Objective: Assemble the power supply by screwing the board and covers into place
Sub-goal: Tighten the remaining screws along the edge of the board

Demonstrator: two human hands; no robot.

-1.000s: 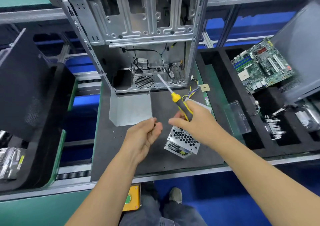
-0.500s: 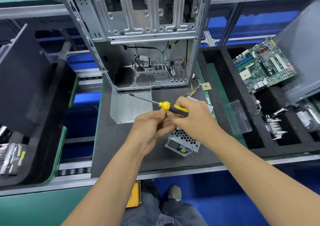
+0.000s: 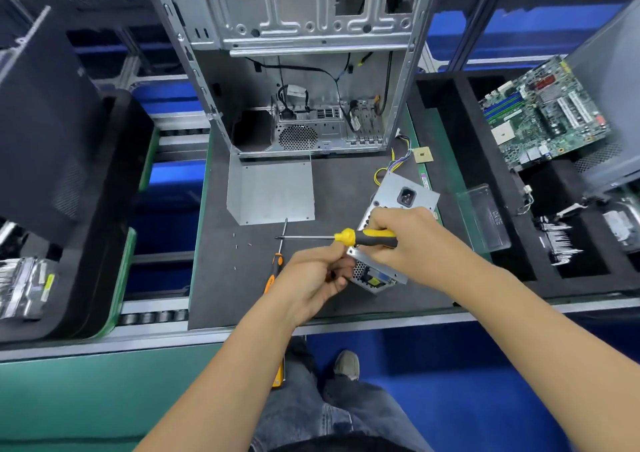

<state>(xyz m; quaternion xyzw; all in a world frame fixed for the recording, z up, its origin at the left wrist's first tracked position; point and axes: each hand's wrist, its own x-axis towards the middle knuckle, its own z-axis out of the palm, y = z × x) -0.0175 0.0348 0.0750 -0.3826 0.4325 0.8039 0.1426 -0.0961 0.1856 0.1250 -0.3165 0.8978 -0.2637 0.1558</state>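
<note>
Partly hidden power supply (image 3: 401, 195) beneath right hand (image 3: 408, 243) clutching screwdriver (image 3: 360, 237), left hand (image 3: 311, 278) curled, contents unclear

Dark mat (image 3: 346, 188), PSU (image 3: 403, 195), orange screwdriver (image 3: 277, 264)

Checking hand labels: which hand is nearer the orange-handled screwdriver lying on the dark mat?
Left. The left hand sits just right of the orange-handled screwdriver; the right hand is farther right, gripping the yellow-handled screwdriver.
</note>
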